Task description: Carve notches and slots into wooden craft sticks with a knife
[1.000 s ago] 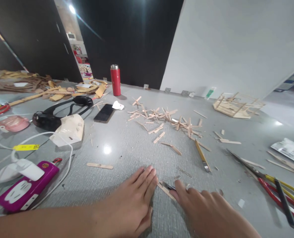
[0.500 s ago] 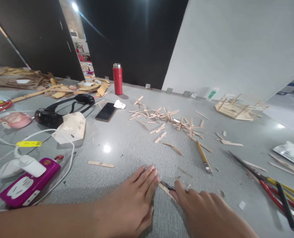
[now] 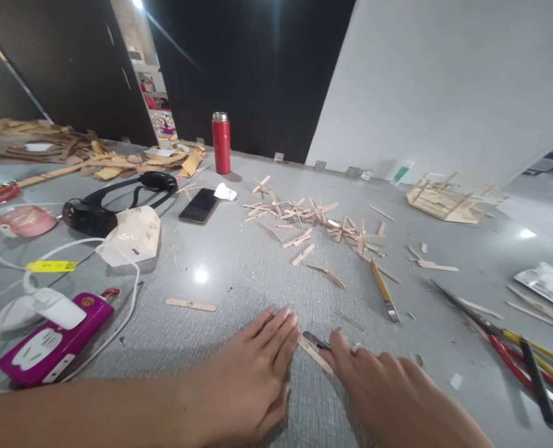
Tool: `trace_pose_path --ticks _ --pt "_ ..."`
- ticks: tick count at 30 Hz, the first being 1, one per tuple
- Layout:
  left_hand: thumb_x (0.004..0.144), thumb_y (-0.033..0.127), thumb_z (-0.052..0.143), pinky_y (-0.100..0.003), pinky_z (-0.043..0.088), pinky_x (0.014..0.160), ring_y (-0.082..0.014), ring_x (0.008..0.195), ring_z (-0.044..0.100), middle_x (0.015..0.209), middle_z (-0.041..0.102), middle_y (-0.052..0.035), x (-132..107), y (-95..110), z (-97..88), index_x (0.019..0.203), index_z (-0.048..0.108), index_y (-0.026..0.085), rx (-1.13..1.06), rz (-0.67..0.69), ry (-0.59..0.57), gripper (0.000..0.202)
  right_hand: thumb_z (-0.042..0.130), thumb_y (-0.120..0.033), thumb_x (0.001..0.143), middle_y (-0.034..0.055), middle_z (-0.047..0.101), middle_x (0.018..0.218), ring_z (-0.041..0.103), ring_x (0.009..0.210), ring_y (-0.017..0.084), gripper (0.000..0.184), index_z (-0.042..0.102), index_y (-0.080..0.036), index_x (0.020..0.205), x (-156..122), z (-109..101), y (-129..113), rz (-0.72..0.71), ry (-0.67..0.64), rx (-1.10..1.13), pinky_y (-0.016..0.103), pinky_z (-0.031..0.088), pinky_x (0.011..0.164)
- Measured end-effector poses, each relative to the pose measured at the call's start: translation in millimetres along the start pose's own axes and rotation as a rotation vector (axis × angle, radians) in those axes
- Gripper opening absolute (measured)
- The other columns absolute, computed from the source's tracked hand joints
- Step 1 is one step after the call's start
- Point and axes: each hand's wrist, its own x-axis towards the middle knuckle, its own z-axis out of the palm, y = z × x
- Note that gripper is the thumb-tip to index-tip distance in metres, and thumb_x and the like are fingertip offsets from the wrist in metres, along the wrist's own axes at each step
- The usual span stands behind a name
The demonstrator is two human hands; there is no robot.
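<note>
My left hand (image 3: 252, 379) lies flat on the grey table (image 3: 239, 274) with its fingers stretched out together, fingertips against the end of a small wooden stick (image 3: 314, 356). My right hand (image 3: 388, 398) is closed round a cutter whose metal blade (image 3: 316, 341) rests on that stick. A pile of cut wooden sticks (image 3: 313, 221) is spread across the middle of the table beyond my hands. A yellow utility knife (image 3: 384, 291) lies just beyond my right hand.
Pliers and cutters with red and yellow handles (image 3: 514, 345) lie at right. A single stick (image 3: 191, 304), a magenta power strip (image 3: 47, 345), a white pouch (image 3: 129, 236), a phone (image 3: 198, 206) and a red bottle (image 3: 221, 142) are at left and back. A stick frame (image 3: 448, 198) stands far right.
Both hands stay in place on the stick; only the camera view has shifted slightly.
</note>
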Motion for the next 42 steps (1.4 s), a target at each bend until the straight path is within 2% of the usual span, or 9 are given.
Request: trace_pose_path --ticks 11,17,21,24,30,32,35,37,42 --pt "0.107 0.035 0.023 -0.043 0.001 0.126 -0.034 0.154 0.007 0.162 0.021 -0.0258 0.4 1.0 1.7 0.155 0.025 -0.005 -0.004 0.003 -0.005 0.062 0.04 0.008 0.074 0.0047 0.077 0.09 0.061 0.051 0.019 0.049 0.067 -0.02 0.104 5.4 -2.2 0.3 -0.009 0.031 0.008 0.036 0.04 0.049" --pt "0.107 0.035 0.024 -0.043 0.003 0.126 -0.034 0.153 0.009 0.162 0.023 -0.0249 -0.3 1.3 1.5 0.154 0.028 -0.004 0.005 -0.002 -0.008 0.062 0.044 0.008 0.069 0.0029 0.076 0.091 0.063 0.055 0.017 0.052 0.065 -0.021 0.106 5.6 -7.2 -0.7 0.008 -0.013 0.018 0.033 0.042 0.052" --pt "0.106 0.036 0.027 -0.044 0.005 0.126 -0.0349 0.153 0.01 0.162 0.023 -0.0244 0.2 2.5 -0.4 0.154 0.028 -0.005 0.03 -0.003 -0.014 0.062 0.052 -0.006 0.088 0.0041 0.074 0.091 0.063 0.061 0.015 0.029 0.063 -0.02 0.111 6.9 -10.6 -2.3 0.009 -0.059 0.038 0.031 0.041 0.053" --pt "0.106 0.036 0.029 -0.045 0.007 0.126 -0.0357 0.153 0.012 0.162 0.024 -0.0243 0.4 3.2 0.0 0.154 0.028 -0.005 0.047 -0.008 -0.011 0.063 0.051 -0.013 0.093 0.0043 0.071 0.084 0.061 0.059 0.016 0.018 0.065 -0.02 0.103 7.9 -7.1 -5.0 0.024 -0.076 0.03 0.034 0.039 0.052" --pt "0.105 0.034 0.029 -0.045 0.007 0.126 -0.0361 0.152 0.017 0.161 0.029 -0.0247 -1.1 2.7 0.4 0.153 0.03 -0.005 0.076 -0.005 0.021 0.062 0.047 0.006 0.072 0.0044 0.07 0.084 0.06 0.06 0.018 0.039 0.067 -0.02 0.092 6.3 -0.4 -8.9 0.011 -0.123 -0.013 0.036 0.037 0.053" --pt "0.105 0.035 0.029 -0.046 0.006 0.126 -0.0365 0.152 0.017 0.161 0.028 -0.0248 -1.3 2.2 0.0 0.153 0.03 -0.005 0.077 0.0 0.019 0.062 0.047 0.007 0.071 0.0053 0.072 0.089 0.061 0.061 0.019 0.043 0.069 -0.019 0.097 3.2 1.8 -10.4 -0.013 -0.14 -0.046 0.036 0.038 0.053" --pt "0.105 0.037 0.029 -0.047 0.004 0.126 -0.0369 0.153 0.014 0.161 0.026 -0.0252 -0.7 2.0 0.2 0.153 0.029 -0.006 0.072 0.002 0.001 0.064 0.046 0.007 0.075 0.0079 0.074 0.106 0.062 0.066 0.019 0.051 0.068 -0.017 0.114 -2.7 5.5 -12.2 -0.005 -0.134 -0.102 0.037 0.041 0.055" --pt "0.105 0.037 0.028 -0.047 0.003 0.126 -0.0375 0.153 0.013 0.161 0.026 -0.026 -0.1 2.3 0.6 0.153 0.028 -0.006 0.068 0.002 -0.01 0.065 0.044 0.008 0.075 0.0078 0.075 0.106 0.063 0.066 0.018 0.055 0.066 -0.016 0.12 -4.4 5.3 -11.1 -0.005 -0.126 -0.109 0.035 0.042 0.055" --pt "0.105 0.038 0.029 -0.049 0.003 0.125 -0.0393 0.153 0.011 0.161 0.025 -0.028 0.8 2.0 0.2 0.153 0.027 -0.007 0.06 0.004 -0.019 0.067 0.038 0.011 0.069 0.0078 0.075 0.098 0.065 0.064 0.019 0.055 0.068 -0.017 0.106 3.8 -4.9 -0.9 -0.11 -0.067 -0.052 0.034 0.041 0.052"
